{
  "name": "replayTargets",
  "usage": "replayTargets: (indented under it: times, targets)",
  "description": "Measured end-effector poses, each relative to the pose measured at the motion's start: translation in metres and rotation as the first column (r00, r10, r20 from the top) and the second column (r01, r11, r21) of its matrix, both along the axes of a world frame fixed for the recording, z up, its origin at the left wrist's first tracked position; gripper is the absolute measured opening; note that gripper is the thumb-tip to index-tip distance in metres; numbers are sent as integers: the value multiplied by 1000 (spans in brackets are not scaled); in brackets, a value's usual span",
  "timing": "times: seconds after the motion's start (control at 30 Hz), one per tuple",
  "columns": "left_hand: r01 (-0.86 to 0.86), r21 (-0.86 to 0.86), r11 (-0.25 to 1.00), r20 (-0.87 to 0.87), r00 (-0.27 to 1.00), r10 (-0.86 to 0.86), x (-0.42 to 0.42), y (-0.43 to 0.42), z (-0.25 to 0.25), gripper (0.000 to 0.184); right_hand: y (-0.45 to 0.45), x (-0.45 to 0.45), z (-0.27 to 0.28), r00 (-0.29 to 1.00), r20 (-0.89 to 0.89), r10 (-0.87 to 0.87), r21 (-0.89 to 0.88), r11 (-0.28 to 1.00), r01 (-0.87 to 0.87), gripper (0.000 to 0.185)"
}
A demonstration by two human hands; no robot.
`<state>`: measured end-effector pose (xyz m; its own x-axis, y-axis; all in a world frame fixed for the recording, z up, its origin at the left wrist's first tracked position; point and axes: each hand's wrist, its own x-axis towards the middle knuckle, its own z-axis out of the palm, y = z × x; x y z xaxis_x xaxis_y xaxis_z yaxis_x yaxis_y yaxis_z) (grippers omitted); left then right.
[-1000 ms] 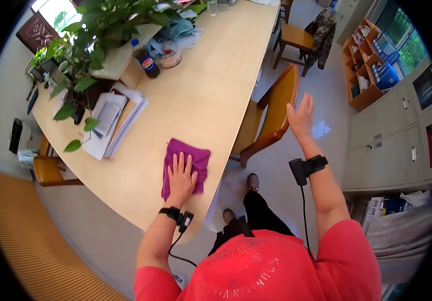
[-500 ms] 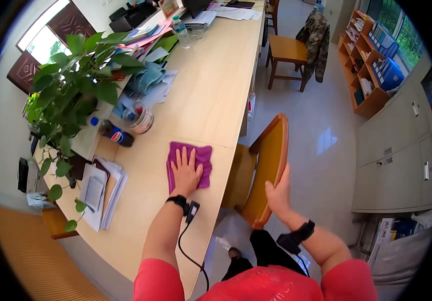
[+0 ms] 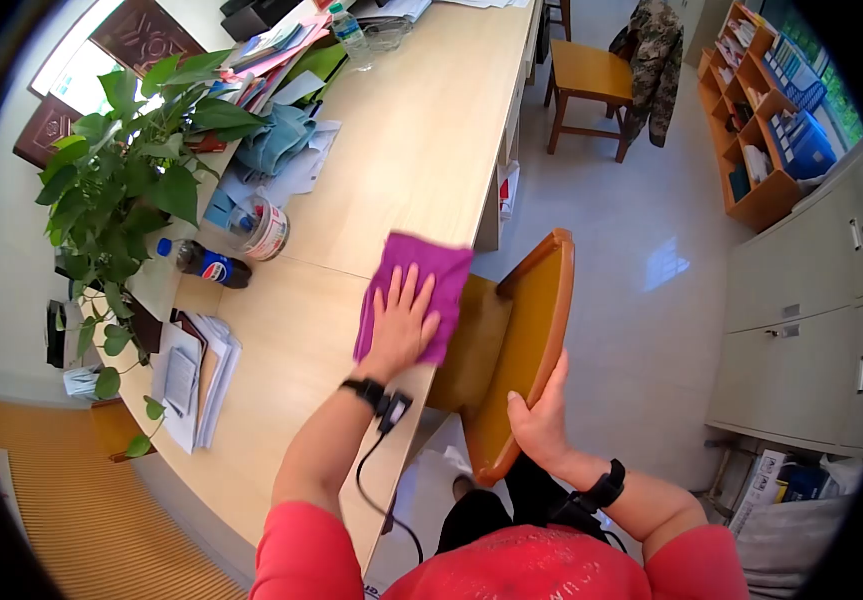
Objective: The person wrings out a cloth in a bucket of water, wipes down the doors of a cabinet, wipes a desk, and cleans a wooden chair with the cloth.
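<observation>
My left hand (image 3: 403, 325) lies flat with fingers spread on a purple cloth (image 3: 429, 262), pressing it on the light wooden desk (image 3: 391, 140). The cloth reaches the desk's right edge and slightly past it. My right hand (image 3: 543, 415) grips the back of a wooden chair (image 3: 523, 350) with a yellow-brown panel, thumb on the near side, other fingers hidden behind. The chair's seat is partly under the desk edge. Both wrists wear black bands with cables.
A cola bottle (image 3: 213, 264), a clear plastic jar (image 3: 266, 232) and stacked papers (image 3: 201, 380) stand left on the desk, beside a leafy plant (image 3: 136, 170). Another chair (image 3: 591, 75) with a camouflage jacket stands beyond. Grey cabinets (image 3: 801, 310) line the right.
My left hand has slid the purple cloth rightward to the desk's edge. My right hand still holds the chair back. The view has shifted a little.
</observation>
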<state>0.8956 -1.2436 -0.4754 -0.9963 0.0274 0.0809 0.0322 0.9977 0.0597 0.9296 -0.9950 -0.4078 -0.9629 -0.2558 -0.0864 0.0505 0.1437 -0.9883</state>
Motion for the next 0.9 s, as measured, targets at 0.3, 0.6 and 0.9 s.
replayTargets:
  times: [0.3,0.6,0.9]
  targets:
    - [26,70,997,352,935,-49,175,-5,21,65,-1,0,4,999,-8,-36,48,998,36,81]
    - [-94,-24,995,-56,994,92,-49,-12,-25,55,-5,1,-5,992,-98,-77,100,991,87,79]
    - [-40,38,998,2,999,40,75,-31,-9,54,16,-33,3,995,47,-89,-127,987,94,66]
